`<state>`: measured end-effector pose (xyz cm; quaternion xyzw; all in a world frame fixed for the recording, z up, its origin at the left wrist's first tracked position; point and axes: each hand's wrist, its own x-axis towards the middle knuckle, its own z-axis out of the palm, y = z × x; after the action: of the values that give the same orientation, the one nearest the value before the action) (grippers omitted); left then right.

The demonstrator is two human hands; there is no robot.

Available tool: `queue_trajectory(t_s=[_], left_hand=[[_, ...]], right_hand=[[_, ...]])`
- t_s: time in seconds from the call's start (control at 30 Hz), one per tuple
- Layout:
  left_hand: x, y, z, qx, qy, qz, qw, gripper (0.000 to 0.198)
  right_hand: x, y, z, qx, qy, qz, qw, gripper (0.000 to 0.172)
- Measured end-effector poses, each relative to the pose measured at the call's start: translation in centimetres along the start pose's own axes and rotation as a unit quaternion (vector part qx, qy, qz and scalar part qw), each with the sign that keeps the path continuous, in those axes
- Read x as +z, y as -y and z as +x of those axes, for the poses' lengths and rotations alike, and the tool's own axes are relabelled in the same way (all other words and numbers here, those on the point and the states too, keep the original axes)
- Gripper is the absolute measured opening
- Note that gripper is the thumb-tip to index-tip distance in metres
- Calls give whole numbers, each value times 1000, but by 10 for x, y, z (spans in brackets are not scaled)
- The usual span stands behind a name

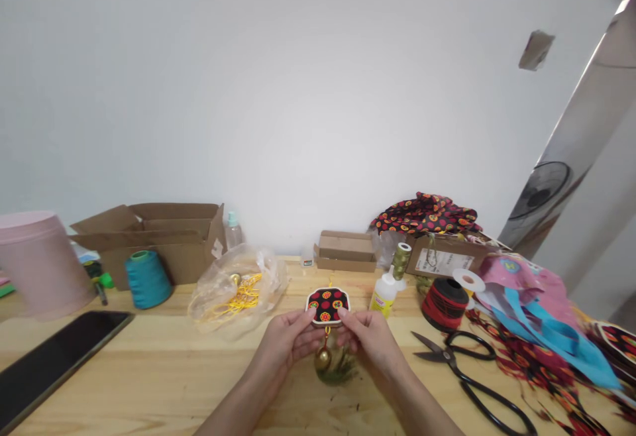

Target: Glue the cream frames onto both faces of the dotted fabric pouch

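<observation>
A pale wooden table (149,370) meets a plain white wall (298,91) across the frame's middle. At lower centre, a small padded ornament (327,305), black cloth with red-yellow dots and a white rim, dangles a round gold bell (322,358). The left hand (285,340) and right hand (370,336) pinch its 2 lower corners, wrists angled inward

In the grip: small padded fabric ornament (327,305), black with red-and-yellow round dots and a white edge. Just below the grip: gold round bell (322,358), green tassel (342,371). Left of the grip: teal thread cone (147,279). Right of the grip: red-and-black striped thread spool (444,303), black metal scissors (453,360).
</observation>
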<state>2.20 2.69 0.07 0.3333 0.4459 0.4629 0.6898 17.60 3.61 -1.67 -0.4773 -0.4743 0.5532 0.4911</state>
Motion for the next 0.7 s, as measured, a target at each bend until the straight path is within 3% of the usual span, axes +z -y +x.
queue_trajectory(t_s=[0.27, 0.7], left_hand=[[2, 2, 0, -16, -13, 5, 1000, 19], [2, 3, -1, 13, 13, 17, 1000, 34]], right_hand=[[-1, 1, -1, 24, 3, 19, 1000, 48], [4, 3, -5, 32, 31, -3, 999, 41]])
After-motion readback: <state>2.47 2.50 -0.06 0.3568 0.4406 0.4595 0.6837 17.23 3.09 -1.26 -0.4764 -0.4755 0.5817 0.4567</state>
